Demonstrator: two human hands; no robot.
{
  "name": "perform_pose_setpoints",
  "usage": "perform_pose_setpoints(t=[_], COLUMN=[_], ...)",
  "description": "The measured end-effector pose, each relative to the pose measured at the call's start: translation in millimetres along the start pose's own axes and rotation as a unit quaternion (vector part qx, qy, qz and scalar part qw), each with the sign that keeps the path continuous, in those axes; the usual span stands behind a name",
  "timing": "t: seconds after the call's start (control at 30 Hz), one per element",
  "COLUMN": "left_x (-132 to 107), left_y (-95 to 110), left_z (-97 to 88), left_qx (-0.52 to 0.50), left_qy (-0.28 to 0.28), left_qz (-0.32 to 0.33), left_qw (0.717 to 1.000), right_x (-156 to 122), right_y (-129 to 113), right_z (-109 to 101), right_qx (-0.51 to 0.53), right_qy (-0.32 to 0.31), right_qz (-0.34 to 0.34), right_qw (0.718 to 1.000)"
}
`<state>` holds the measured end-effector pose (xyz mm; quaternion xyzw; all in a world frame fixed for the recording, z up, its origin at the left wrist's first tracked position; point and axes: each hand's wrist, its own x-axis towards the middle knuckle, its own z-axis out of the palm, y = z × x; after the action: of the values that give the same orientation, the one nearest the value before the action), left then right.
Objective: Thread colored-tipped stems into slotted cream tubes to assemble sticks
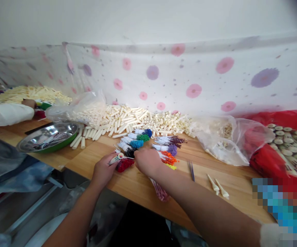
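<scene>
My left hand (103, 169) is closed around a white tubular piece (116, 158) with small coloured dots at its end. A thin white stick (129, 157) runs from that end to the fingers of my right hand (148, 161), which are pinched together; their tips are partly hidden. Around both hands lie bundles of thin coloured-head sticks: red (125, 164), black (128, 151), light blue (137, 143), green (142, 137), dark blue (147, 132), brown (173, 140), purple (171, 150), orange (168, 157) and yellow (171, 166). A pink bundle (160, 190) lies below my right forearm.
Behind are heaped cream tubes (122, 118) and short slotted pieces (164, 121). A metal bowl (26, 142) stands left, near a co-worker's sleeve (8, 114). Tweezers (191, 171), two cream pointed pieces (222, 188), a plastic bag (217, 144) and a red bag (266, 161) lie right.
</scene>
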<state>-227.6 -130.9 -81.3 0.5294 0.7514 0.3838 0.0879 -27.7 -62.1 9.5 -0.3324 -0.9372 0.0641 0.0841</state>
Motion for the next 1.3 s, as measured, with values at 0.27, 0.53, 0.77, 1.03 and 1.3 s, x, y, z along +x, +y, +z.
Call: perform_pose_setpoints(t=[0.27,0.53,0.77,1.03,1.3], left_x=[-19,-13,22,29,39], left_y=[45,186,231,220,203], left_z=[-8.3,49.0,78.0,95.0,99.3], left_qx=[0.008,-0.062,-0.102,-0.198,-0.26], left_qy=[0.161,-0.116,-0.203,-0.262,-0.232], left_qz=[0.1,0.241,0.184,0.117,0.278], left_qw=[0.982,0.962,0.956,0.937,0.895], right_x=[-63,-105,-114,-115,-141], right_y=[65,95,130,137,126], right_z=[-19,-21,-15,-11,-40], right_qx=[0.107,0.219,0.452,0.472,0.215], right_qy=[0.103,0.275,0.344,0.367,0.491], right_qz=[0.028,0.036,0.065,0.06,0.024], right_qw=[0.989,0.935,0.821,0.799,0.844])
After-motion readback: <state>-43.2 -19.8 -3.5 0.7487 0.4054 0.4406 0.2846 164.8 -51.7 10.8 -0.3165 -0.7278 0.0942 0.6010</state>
